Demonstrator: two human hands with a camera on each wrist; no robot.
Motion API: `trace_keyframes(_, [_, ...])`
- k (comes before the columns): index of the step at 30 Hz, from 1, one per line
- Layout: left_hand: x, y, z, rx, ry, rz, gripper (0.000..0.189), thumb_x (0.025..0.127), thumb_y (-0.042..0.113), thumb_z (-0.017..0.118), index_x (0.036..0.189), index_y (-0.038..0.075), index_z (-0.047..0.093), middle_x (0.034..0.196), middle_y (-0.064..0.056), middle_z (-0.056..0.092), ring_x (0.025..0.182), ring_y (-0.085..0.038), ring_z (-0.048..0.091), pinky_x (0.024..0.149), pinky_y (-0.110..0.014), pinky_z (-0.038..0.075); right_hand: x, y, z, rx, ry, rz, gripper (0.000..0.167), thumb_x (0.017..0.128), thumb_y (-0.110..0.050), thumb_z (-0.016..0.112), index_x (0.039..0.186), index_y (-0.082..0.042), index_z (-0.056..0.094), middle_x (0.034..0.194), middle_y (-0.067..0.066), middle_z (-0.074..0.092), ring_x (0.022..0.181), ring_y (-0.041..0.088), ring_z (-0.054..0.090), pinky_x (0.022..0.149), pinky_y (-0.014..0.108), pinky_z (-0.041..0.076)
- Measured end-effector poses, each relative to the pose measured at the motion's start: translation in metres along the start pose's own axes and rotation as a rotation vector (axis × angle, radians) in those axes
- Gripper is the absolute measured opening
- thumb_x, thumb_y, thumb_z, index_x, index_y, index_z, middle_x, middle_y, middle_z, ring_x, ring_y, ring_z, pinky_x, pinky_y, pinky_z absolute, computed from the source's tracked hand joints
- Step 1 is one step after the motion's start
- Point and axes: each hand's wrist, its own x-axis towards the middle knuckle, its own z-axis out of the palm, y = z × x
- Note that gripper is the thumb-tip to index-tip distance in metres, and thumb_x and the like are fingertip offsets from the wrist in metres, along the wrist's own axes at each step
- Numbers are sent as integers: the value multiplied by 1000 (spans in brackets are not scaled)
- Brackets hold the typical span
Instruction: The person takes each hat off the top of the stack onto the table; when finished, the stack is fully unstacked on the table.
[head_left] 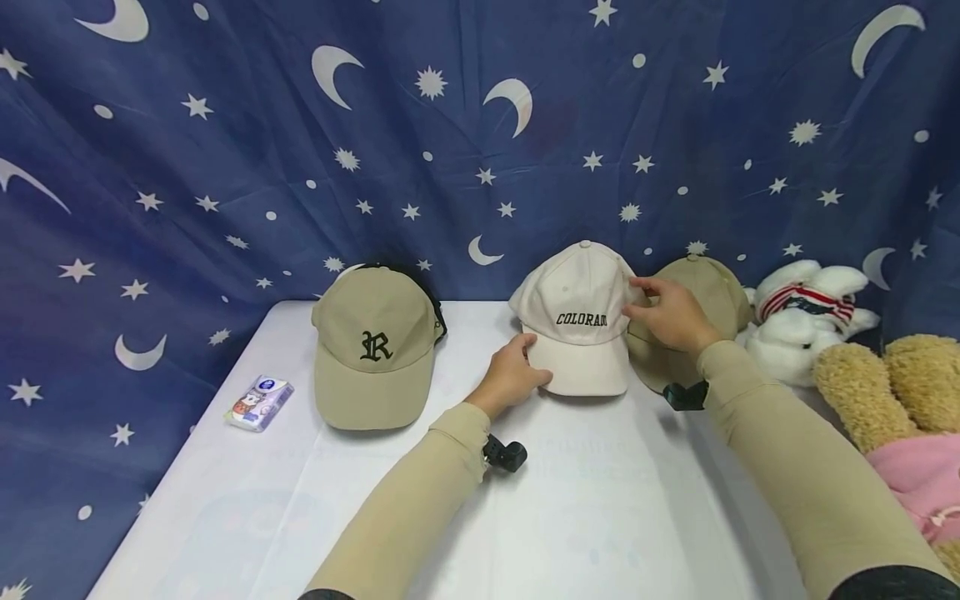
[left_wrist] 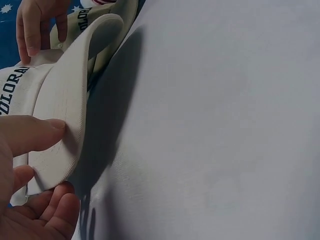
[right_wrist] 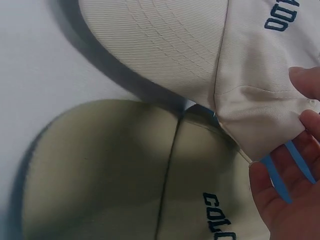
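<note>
White cap (head_left: 581,332) sits near the back edge of the surface (head_left: 600,500), right of centre, beside the khaki cap (head_left: 712,287); left hand (head_left: 513,377) pinches brim (head_left: 581,371), right hand (head_left: 669,317) pinches crown (head_left: 573,279) side, probably to stop twisting.

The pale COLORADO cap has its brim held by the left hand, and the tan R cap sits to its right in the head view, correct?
Not quite: the head view shows the tan R cap left of the pale COLORADO cap, whose brim the left hand does hold.
</note>
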Motion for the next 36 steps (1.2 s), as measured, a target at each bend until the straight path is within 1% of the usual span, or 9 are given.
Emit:
trace_keyframes(5, [6, 3, 0, 7, 6, -3, 70, 86, 15, 75, 148, 6, 45, 137, -14, 56, 121, -24, 54, 102, -36, 43, 6, -2, -3, -13, -3, -22, 58, 93, -17, 70, 139, 11, 49, 138, 29, 49, 124, 43, 47, 104, 54, 38])
trace_keyframes(10, [10, 3, 1, -1, 0, -14, 70, 87, 15, 75, 149, 5, 44, 144, -15, 52, 132, -26, 48, 107, -36, 39, 10, -1, -4, -29, -5, -28, 58, 92, -16, 70, 139, 12, 49, 138, 29, 48, 125, 44, 47, 105, 54, 37])
trace_keyframes(14, [11, 1, 3, 1, 9, -16, 70, 86, 14, 75, 148, 4, 44, 148, -15, 49, 137, -27, 44, 110, -35, 36, 12, 0, -3, -39, -14, -28, 58, 93, -18, 70, 139, 11, 49, 138, 29, 48, 125, 44, 47, 105, 55, 37])
trace_keyframes(20, [14, 0, 6, -7, 22, -15, 69, 86, 13, 75, 147, 2, 45, 148, -15, 49, 138, -29, 43, 111, -36, 35, 13, 2, -3, -52, -24, -12, 59, 95, -21, 68, 141, 10, 48, 140, 30, 46, 127, 45, 46, 104, 56, 37])
trace_keyframes(25, [14, 0, 6, -19, 36, -14, 68, 86, 12, 74, 146, 1, 45, 147, -17, 49, 137, -30, 44, 110, -36, 36, 17, 2, -3, -61, -20, -16, 61, 95, -23, 68, 141, 9, 47, 140, 30, 47, 126, 45, 47, 104, 56, 38])
trace_keyframes(28, [13, 1, 5, -21, 46, -30, 68, 85, 10, 75, 146, 1, 46, 147, -17, 49, 137, -30, 44, 111, -36, 36, 19, 1, -2, -57, -27, -18, 61, 94, -24, 68, 142, 8, 47, 141, 29, 47, 126, 45, 48, 104, 56, 38])
trace_keyframes(32, [15, 1, 6, -9, 51, -47, 68, 85, 10, 75, 146, 3, 47, 148, -15, 48, 138, -30, 43, 111, -36, 35, 22, 0, -1, -43, -46, -14, 62, 94, -22, 68, 144, 8, 46, 144, 29, 46, 128, 45, 48, 105, 55, 38])
trace_keyframes(36, [18, 1, 7, 10, 44, -43, 68, 85, 11, 75, 146, 3, 47, 148, -16, 48, 138, -31, 43, 111, -37, 35, 23, 0, -2, -49, -66, 12, 63, 95, -21, 67, 145, 9, 43, 144, 31, 44, 130, 46, 45, 106, 56, 36])
